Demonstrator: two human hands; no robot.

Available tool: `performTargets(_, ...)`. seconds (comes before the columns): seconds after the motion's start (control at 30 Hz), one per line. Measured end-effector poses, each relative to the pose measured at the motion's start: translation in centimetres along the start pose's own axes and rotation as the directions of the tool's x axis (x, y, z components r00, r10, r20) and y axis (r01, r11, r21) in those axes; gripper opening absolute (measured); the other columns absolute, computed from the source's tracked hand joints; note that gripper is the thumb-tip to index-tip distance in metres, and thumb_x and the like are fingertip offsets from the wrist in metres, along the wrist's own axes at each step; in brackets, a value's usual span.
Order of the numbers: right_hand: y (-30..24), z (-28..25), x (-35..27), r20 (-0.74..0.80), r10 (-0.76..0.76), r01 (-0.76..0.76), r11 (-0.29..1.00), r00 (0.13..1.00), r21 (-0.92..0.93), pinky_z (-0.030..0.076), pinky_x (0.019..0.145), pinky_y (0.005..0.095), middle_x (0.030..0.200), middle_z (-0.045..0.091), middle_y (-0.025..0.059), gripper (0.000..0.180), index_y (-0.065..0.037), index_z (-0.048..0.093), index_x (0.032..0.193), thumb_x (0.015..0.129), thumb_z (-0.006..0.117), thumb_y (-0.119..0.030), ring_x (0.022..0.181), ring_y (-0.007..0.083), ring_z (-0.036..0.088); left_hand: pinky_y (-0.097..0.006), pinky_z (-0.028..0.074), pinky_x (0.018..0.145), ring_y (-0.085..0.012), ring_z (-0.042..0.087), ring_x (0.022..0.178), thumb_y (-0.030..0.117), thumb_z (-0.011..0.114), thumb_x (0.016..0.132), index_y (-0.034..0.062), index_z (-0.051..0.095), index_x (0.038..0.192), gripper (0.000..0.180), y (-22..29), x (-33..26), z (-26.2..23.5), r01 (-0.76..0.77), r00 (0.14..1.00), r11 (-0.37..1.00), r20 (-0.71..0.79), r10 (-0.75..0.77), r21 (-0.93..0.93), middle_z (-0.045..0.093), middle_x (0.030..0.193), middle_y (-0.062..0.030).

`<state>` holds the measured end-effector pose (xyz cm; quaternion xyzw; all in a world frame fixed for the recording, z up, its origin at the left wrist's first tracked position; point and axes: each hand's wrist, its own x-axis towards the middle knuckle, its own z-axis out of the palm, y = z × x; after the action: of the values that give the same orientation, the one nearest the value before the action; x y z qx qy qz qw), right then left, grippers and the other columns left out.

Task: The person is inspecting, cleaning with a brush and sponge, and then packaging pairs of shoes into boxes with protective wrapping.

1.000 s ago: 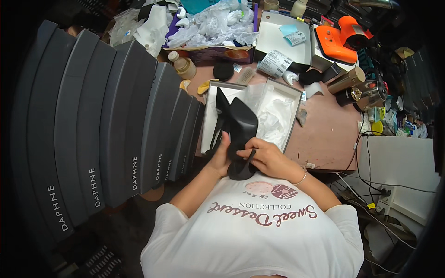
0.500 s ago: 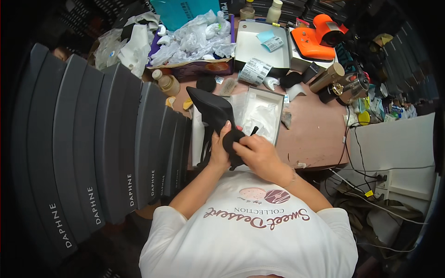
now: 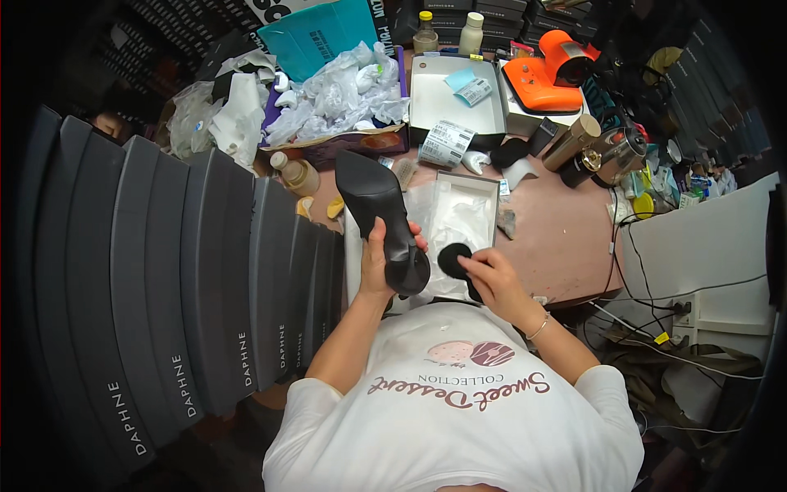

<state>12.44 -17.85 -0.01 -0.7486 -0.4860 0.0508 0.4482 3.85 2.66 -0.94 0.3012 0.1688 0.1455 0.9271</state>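
A black pointed high-heeled shoe (image 3: 369,197) is gripped in my left hand (image 3: 375,266), toe pointing away from me and its dark sole turned up. The fingers wrap round its narrow middle, with the heel end nearest me. To the right, apart from the shoe, my right hand (image 3: 496,283) pinches a round black pad (image 3: 452,260). Under both hands lies an open shoe box (image 3: 498,197) with white tissue paper (image 3: 463,215) inside; my hands and the shoe cover part of it.
Tall stacks of dark grey shoe boxes (image 3: 217,279) wall in my left side. Beyond lie a purple box of crumpled plastic (image 3: 344,94), a white lid (image 3: 451,102) with labels, and an orange device (image 3: 541,82). Bottles, a tumbler (image 3: 572,141) and cables stand at the right.
The round pad has come away from the shoe's heel end and moved right with my right hand. My left hand has rolled the shoe, so more of its sole shows.
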Motion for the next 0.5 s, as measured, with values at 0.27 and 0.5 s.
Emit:
performTargets(0.27,-0.4,0.6,-0.7,0.292,0.200,-0.255,0.953,0.935,0.166,0.047,0.076,0.0306,0.094,0.056,0.0144,0.028,0.001,0.062,0.111,0.084,0.060,0.000,0.085,0.0278,0.058,-0.029,0.052,0.075,-0.0157,0.062,0.081,0.055,0.041,0.095,0.0009,0.056,0.102,0.056,2.5,1.1,0.5,0.038,0.995,0.859,-0.099,0.015,0.511,0.063,0.086,-0.0092)
performTargets(0.5,4.0,2.2,5.3,0.066,0.323,-0.327,0.891,0.944,0.314,0.045,0.084,0.0301,0.103,0.059,0.0164,0.049,0.004,0.055,0.118,0.083,0.069,-0.027,0.093,0.0249,0.058,-0.033,0.023,0.109,-0.0234,0.036,0.129,0.064,0.022,0.094,0.0046,0.019,0.148,0.080,-1.3,1.5,1.5,-0.054,0.990,0.666,0.128,-0.062,0.744,0.036,0.141,-0.0121)
